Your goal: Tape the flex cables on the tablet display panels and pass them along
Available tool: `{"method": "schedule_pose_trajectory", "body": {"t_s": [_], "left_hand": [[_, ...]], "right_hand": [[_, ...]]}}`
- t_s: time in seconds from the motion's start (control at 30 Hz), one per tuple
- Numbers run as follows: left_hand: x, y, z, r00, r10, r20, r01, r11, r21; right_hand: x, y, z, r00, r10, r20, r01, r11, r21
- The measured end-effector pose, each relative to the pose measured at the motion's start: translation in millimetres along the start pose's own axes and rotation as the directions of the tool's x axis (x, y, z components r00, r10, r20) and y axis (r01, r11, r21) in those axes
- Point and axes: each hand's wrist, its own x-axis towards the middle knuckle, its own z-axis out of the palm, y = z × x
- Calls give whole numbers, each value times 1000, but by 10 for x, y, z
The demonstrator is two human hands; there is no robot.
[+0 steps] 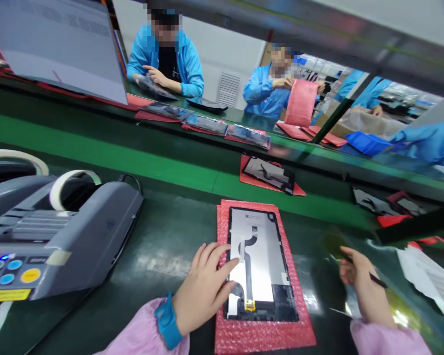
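A tablet screen panel [259, 261] lies back side up on a red bubble-wrap sheet [259, 335] in front of me, a black flex cable running down its silver back. My left hand [203, 291] lies flat with fingers spread on the panel's left edge. My right hand [358, 281] is off to the right of the sheet, fingers closed round a thin dark tool like tweezers [375, 281]. Both wrists wear pink sleeves, the left with a blue wrist strap [168, 323].
A grey tape dispenser machine [55, 236] with coloured buttons stands at the left. A green conveyor [133, 158] runs across beyond, carrying more panels on red sheets [270, 175]. Workers in blue coats [166, 59] sit opposite. White papers [429, 281] lie at right.
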Motion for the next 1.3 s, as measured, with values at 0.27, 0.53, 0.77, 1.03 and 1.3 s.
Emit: {"method": "schedule_pose_trajectory", "body": {"t_s": [0.27, 0.53, 0.77, 1.03, 1.3], "left_hand": [[41, -124, 15, 995, 76, -68, -76, 997, 6], [51, -274, -1, 988, 33, -150, -37, 999, -28], [75, -341, -25, 982, 14, -187, -25, 998, -55], [74, -362, 3, 986, 34, -164, -39, 999, -28], [89, -352, -20, 987, 23, -157, -30, 999, -41]], "right_hand": [[-538, 212, -387, 997, 46, -54, -49, 998, -50], [-762, 261, -408, 999, 23, -41, -25, 998, -59], [-751, 260, -431, 999, 29, -46, -32, 997, -69], [-730, 250, -457, 997, 75, -22, -76, 995, -62], [-571, 196, -491, 984, 165, 71, -163, 986, -30]]}}
